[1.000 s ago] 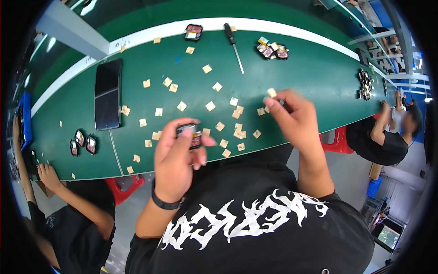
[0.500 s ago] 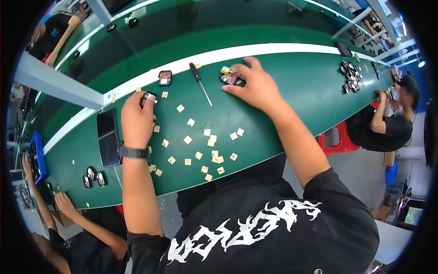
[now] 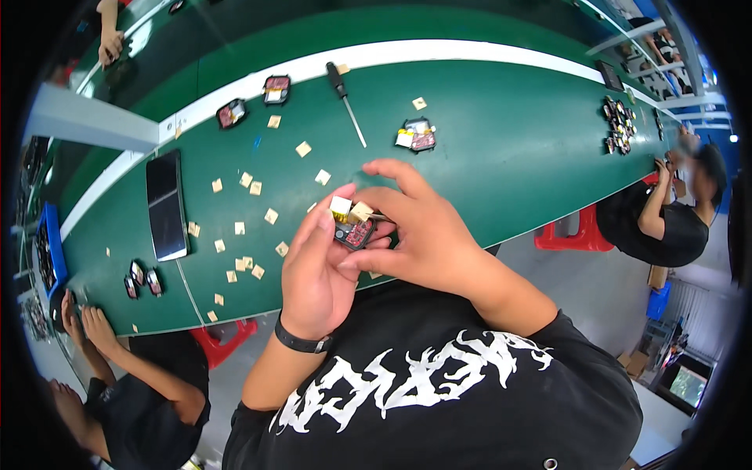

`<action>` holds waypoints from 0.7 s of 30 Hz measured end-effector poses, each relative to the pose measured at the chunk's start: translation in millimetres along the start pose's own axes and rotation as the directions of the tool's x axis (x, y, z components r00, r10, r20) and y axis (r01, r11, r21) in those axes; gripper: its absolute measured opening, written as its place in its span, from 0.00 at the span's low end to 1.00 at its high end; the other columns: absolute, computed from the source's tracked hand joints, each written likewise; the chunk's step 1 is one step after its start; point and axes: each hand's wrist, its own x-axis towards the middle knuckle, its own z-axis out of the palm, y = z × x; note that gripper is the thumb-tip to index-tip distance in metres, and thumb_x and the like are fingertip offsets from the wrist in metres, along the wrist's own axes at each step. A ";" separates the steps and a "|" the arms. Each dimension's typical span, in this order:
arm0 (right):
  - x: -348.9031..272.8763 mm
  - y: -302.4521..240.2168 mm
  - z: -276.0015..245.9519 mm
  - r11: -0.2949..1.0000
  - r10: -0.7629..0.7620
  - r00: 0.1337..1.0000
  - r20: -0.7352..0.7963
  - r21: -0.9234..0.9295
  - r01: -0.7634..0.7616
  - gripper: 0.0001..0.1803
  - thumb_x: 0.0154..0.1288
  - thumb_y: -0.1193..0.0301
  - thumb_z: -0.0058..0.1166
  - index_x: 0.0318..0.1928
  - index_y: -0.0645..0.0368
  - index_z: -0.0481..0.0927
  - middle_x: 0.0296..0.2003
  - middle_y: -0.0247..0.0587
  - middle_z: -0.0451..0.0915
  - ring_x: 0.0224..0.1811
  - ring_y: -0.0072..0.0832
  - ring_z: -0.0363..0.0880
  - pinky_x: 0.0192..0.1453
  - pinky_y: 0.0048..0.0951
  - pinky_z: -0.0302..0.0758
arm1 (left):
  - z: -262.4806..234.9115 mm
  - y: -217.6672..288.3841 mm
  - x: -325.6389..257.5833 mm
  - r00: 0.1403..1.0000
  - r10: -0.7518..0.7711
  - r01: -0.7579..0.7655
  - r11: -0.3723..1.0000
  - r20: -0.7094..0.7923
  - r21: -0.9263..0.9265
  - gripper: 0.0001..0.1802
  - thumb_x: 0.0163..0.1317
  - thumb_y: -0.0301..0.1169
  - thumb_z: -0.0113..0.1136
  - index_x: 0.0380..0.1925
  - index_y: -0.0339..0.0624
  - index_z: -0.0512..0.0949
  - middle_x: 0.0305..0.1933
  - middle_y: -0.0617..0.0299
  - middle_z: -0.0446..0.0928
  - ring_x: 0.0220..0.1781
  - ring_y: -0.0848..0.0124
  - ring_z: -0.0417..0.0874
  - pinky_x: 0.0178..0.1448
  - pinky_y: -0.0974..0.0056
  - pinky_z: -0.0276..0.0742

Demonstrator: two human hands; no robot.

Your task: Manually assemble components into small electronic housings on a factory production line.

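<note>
"How do our hands stand?"
"Our left hand (image 3: 317,266) curls around a black-framed electronic module (image 3: 357,234), near the frame's centre, above the worktop (image 3: 486,180). Our right hand (image 3: 423,227) is half spread at its right side, thumb and fingers apart; we cannot tell whether it pinches anything."
"And the module's direction?"
"We see its red inner side facing up; its long axis seems to slant from lower left to upper right, though fingers cover part. A beige square (image 3: 361,211) sits by its upper edge."
</note>
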 end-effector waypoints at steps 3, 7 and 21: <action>-7.5 0.1 1.4 0.993 -0.024 0.998 -0.051 0.111 0.030 0.16 0.61 0.66 0.67 0.46 0.59 0.81 0.50 0.46 0.75 0.34 0.34 0.80 0.37 0.30 0.76 | -9.8 -0.3 0.1 0.993 -0.056 0.041 0.990 -0.108 -0.136 0.26 0.78 0.42 0.39 0.67 0.35 0.62 0.58 0.47 0.75 0.51 0.59 0.82 0.53 0.60 0.80; -12.9 19.8 -9.3 0.995 -0.081 0.991 -0.105 0.049 0.087 0.08 0.66 0.70 0.61 0.34 0.62 0.80 0.32 0.42 0.77 0.25 0.33 0.73 0.29 0.33 0.70 | -16.9 5.8 -7.1 0.999 0.020 -0.020 1.000 -0.031 0.010 0.24 0.79 0.43 0.34 0.65 0.39 0.64 0.56 0.45 0.77 0.42 0.70 0.79 0.37 0.70 0.73; -32.6 -23.7 -1.8 0.995 0.056 0.995 0.083 0.075 -0.062 0.08 0.66 0.75 0.57 0.35 0.64 0.71 0.26 0.47 0.74 0.26 0.41 0.74 0.31 0.38 0.70 | -24.8 4.6 -29.7 0.994 0.108 -0.096 0.838 0.008 0.537 0.12 0.71 0.24 0.51 0.53 0.39 0.72 0.47 0.62 0.77 0.36 0.83 0.73 0.36 0.77 0.67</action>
